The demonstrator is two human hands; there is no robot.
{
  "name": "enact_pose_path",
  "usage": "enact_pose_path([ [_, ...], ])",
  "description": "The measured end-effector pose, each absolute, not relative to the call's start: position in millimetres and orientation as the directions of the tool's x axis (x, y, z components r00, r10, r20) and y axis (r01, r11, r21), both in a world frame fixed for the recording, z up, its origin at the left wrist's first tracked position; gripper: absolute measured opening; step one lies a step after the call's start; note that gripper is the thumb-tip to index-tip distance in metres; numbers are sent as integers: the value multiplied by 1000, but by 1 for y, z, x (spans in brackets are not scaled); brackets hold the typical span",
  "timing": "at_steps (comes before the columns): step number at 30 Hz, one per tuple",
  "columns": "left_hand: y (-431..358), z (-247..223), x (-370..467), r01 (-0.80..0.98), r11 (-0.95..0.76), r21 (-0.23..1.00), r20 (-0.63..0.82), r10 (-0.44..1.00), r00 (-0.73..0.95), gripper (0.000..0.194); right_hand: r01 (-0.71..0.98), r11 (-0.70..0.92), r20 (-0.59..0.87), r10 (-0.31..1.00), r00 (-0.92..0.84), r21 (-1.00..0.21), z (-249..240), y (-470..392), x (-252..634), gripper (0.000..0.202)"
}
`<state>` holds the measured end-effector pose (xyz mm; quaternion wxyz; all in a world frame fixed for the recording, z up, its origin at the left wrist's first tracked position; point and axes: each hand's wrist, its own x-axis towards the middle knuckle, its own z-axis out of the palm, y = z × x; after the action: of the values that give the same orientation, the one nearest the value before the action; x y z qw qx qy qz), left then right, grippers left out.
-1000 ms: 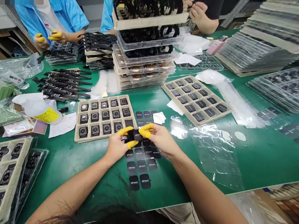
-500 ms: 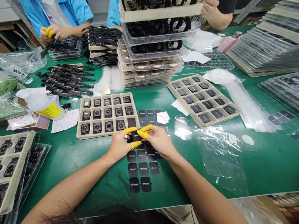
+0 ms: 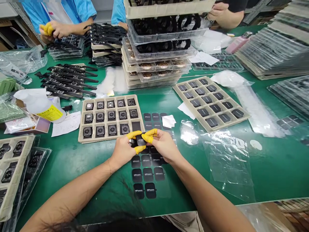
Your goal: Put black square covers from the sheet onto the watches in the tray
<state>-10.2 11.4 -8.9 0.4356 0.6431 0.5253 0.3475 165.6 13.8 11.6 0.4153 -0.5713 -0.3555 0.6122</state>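
Observation:
Between my two hands is a small black watch body (image 3: 140,140) with pale lettering on its face. My left hand (image 3: 124,148), with yellow finger covers, grips it from the left. From the right, my right hand (image 3: 163,144) pinches its edge, also in yellow finger covers. Below my hands lies a clear sheet with rows of black lettered films (image 3: 148,174). Just behind my left hand is a beige tray (image 3: 80,137) of black watch bodies, its front right pocket holding no watch. A folded white cloth (image 3: 169,121) rests on the sheet's upper part.
A second beige tray (image 3: 209,129) of lettered watches is at the right. Tall stacked trays (image 3: 166,38) stand behind. At the left are a white bottle (image 3: 45,106) and more trays (image 3: 18,167). Across the table, a person's hands (image 3: 54,29) work.
The view has shifted very slightly. My hands hold the watch body in nearly the same position. The hands of people across the table have moved a little.

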Motion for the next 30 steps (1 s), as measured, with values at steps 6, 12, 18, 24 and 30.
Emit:
enact_pose_path([
  [6, 11, -10, -10, 340, -72, 938, 3, 980, 199, 51, -80, -384, -386, 922, 11, -920, 10, 13, 165, 44],
  [12, 11, -9, -11, 323, -55, 945, -10, 981, 195, 50, -71, -378, -379, 925, 13, -923, 11, 14, 164, 44],
  [18, 12, -8, -10, 317, -65, 946, 3, 981, 193, 48, -29, -354, -355, 935, 8, -935, 8, 14, 166, 42],
  [24, 12, -7, -11, 342, -64, 937, -8, 979, 204, 50, -48, -366, -367, 930, 9, -929, 7, 13, 166, 40],
  [30, 12, -8, -10, 341, -65, 938, -1, 982, 190, 50, -64, -370, -371, 928, 9, -927, 9, 13, 164, 39],
])
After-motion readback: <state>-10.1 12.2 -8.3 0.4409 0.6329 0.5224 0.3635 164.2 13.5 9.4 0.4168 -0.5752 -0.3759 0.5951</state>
